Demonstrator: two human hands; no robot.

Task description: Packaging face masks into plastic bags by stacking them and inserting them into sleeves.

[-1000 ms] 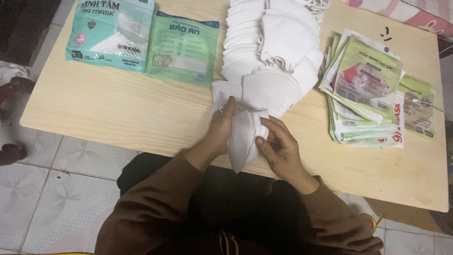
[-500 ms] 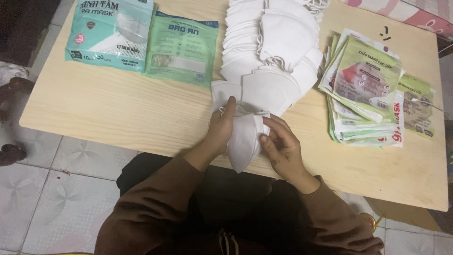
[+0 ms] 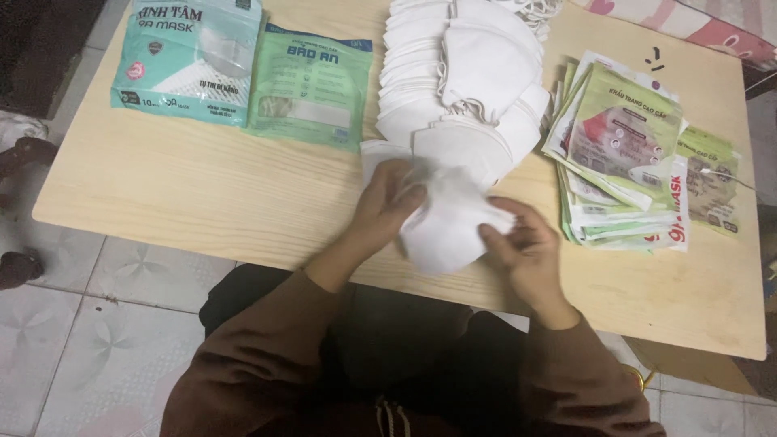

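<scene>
Mask (image 3: 443,231): white, folded, at centre frame.
Left hand (image 3: 387,202): gripped mask's left edge.
Right hand (image 3: 522,247): pinched its right edge.
Behind: white mask pile (image 3: 461,81), crowding the upper centre.
Right: packet stack (image 3: 623,154).

Home setting, used for small packing work. Low light-wood desk (image 3: 202,202) stands on a pale patterned tile floor (image 3: 105,340); person sits close at its near edge. Far right corner shows pink floral bedding or fabric (image 3: 688,24). Footwear at the left edge on the floor (image 3: 20,267). Desk carries a stack of white face masks (image 3: 469,73), a pile of green retail pouches (image 3: 623,154) on the right, and two teal and green mask packets (image 3: 243,69) far left.
</scene>
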